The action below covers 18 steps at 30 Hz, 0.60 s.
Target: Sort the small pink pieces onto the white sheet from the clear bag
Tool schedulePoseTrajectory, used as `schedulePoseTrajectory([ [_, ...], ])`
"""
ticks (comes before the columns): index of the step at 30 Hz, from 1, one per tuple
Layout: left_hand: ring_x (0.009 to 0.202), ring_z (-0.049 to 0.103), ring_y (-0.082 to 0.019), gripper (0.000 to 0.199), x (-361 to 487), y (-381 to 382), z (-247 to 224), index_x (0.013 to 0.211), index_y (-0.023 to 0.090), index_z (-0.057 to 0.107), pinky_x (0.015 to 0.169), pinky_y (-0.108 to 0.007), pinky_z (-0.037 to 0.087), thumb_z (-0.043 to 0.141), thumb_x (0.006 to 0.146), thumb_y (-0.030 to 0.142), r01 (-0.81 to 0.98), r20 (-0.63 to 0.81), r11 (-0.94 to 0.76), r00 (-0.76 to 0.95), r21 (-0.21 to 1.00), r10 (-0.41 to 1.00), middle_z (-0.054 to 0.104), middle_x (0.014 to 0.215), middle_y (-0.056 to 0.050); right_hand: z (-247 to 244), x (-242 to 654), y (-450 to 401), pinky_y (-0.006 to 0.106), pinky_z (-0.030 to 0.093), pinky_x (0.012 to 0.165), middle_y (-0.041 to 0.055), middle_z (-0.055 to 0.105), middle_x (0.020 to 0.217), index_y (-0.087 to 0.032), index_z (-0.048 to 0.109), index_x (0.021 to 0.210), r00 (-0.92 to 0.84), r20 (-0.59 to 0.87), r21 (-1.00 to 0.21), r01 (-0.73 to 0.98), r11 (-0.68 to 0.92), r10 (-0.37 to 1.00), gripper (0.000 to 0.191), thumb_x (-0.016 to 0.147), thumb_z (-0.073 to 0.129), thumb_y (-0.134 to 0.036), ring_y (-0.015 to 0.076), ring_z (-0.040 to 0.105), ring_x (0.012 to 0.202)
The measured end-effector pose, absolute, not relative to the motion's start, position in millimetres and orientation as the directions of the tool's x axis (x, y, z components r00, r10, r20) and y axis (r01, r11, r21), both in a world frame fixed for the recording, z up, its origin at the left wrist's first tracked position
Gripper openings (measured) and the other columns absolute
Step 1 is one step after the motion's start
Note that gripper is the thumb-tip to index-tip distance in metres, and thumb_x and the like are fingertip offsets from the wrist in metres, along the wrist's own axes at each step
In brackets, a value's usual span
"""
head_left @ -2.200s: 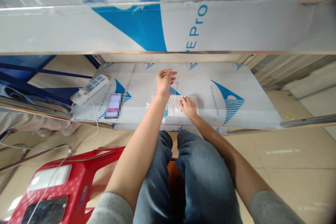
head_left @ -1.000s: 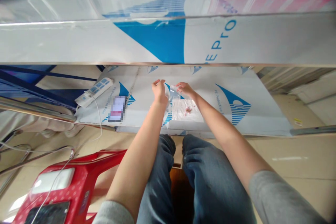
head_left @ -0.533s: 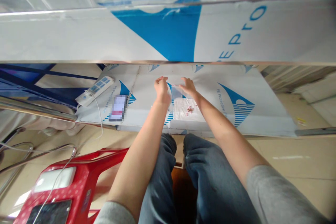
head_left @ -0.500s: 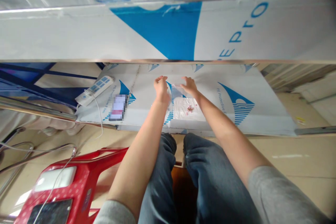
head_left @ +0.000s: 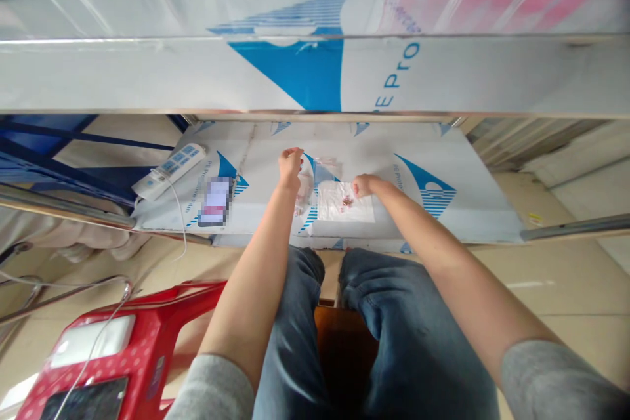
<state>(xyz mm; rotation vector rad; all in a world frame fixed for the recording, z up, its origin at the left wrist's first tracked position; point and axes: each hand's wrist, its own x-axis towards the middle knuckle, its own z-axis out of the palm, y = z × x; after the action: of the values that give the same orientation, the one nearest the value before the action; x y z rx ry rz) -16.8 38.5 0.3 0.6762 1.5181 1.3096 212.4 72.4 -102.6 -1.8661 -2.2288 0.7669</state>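
Note:
A white sheet (head_left: 361, 210), maybe tissue or thin plastic, lies flat on the lower shelf (head_left: 260, 203). On it sits a small cluster of reddish-brown bits (head_left: 347, 201), too tiny to name. My right hand (head_left: 365, 185) is at the sheet's upper right corner, its fingers bent together beside the bits. To the left, my left hand (head_left: 290, 167) is raised a little with thumb and fingers pinched; what they hold is too small to make out. Clear plastic (head_left: 327, 167) lies above the sheet, and another clear piece (head_left: 304, 193) is beside my left wrist.
A phone with a blurred screen (head_left: 215, 202) and a white power strip (head_left: 170, 172) with a cable lie on the left of the shelf. The upper shelf's edge (head_left: 197, 75) crosses in front. A red stool (head_left: 147, 328) carrying a white device (head_left: 93, 341) stands at lower left.
My right hand has come down from above the clear plastic to the sheet, its fingers now drawn together. My left hand stays pinched at about the same place. The camera view has shifted slightly.

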Motion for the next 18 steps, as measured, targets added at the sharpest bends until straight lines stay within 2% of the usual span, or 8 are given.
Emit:
schedulePoseTrajectory([
  [2,0.068,0.054,-0.012,0.011,-15,39,0,0.076,0.020,0.053,0.062,-0.026,0.037,0.056,0.067,0.025,-0.195,-0.314,0.259,-0.353,0.946,0.881,0.057,0.078,-0.001,-99,210,69,0.024,0.037,0.049,-0.0014,0.057,0.047,-0.015,0.062,0.051,-0.316,-0.401,-0.311,0.930,0.196,0.860,0.013,0.050,0.074,-0.011,0.0115,0.048,0.044],
  [3,0.068,0.054,-0.012,0.011,-14,40,0,0.076,0.020,0.053,0.062,-0.026,0.037,0.056,0.067,0.025,-0.201,-0.316,0.259,-0.347,0.945,0.883,0.057,0.078,-0.001,-98,209,68,0.024,0.037,0.051,-0.0002,0.060,0.052,-0.015,0.065,0.057,-0.340,-0.455,-0.274,0.933,0.235,0.823,0.011,0.051,0.073,-0.011,0.0122,0.050,0.048],
  [7,0.068,0.054,-0.010,0.012,-11,42,-1,0.077,0.020,0.053,0.062,-0.024,0.037,0.056,0.066,0.026,-0.218,-0.324,0.262,-0.329,0.940,0.887,0.058,0.080,0.000,-95,207,66,0.022,0.037,0.056,0.0029,0.067,0.069,-0.014,0.069,0.075,-0.375,-0.494,-0.287,0.922,0.260,0.784,0.018,0.060,0.073,-0.023,0.0127,0.056,0.061],
  [10,0.069,0.054,-0.010,0.011,-10,43,1,0.077,0.020,0.053,0.062,-0.024,0.036,0.055,0.067,0.026,-0.218,-0.327,0.267,-0.317,0.939,0.890,0.058,0.081,0.000,-90,203,66,0.020,0.037,0.055,0.0013,0.068,0.075,-0.017,0.068,0.078,-0.394,-0.521,-0.282,0.917,0.283,0.758,0.023,0.060,0.073,-0.031,0.0125,0.058,0.064],
  [12,0.069,0.054,-0.011,0.010,-8,43,3,0.077,0.020,0.053,0.062,-0.024,0.036,0.054,0.067,0.025,-0.223,-0.333,0.273,-0.312,0.936,0.890,0.058,0.082,0.000,-84,199,67,0.021,0.038,0.056,0.0014,0.068,0.080,-0.019,0.068,0.083,-0.397,-0.472,-0.264,0.916,0.303,0.788,0.025,0.063,0.070,-0.033,0.0132,0.059,0.067],
  [15,0.070,0.055,-0.011,0.010,-5,42,7,0.077,0.020,0.053,0.062,-0.023,0.036,0.054,0.068,0.024,-0.240,-0.340,0.274,-0.300,0.931,0.891,0.059,0.083,-0.001,-78,188,68,0.022,0.038,0.062,0.0024,0.068,0.090,-0.021,0.063,0.101,-0.419,-0.293,-0.256,0.900,0.352,0.859,0.033,0.072,0.062,-0.036,0.0152,0.060,0.075],
  [18,0.071,0.055,-0.011,0.011,-3,41,10,0.078,0.020,0.053,0.062,-0.023,0.037,0.054,0.068,0.025,-0.255,-0.328,0.259,-0.281,0.932,0.902,0.060,0.086,-0.002,-80,177,65,0.024,0.038,0.067,0.0035,0.066,0.098,-0.021,0.057,0.111,-0.514,-0.138,-0.232,0.848,0.476,0.847,0.041,0.075,0.060,-0.040,0.0174,0.060,0.083],
])
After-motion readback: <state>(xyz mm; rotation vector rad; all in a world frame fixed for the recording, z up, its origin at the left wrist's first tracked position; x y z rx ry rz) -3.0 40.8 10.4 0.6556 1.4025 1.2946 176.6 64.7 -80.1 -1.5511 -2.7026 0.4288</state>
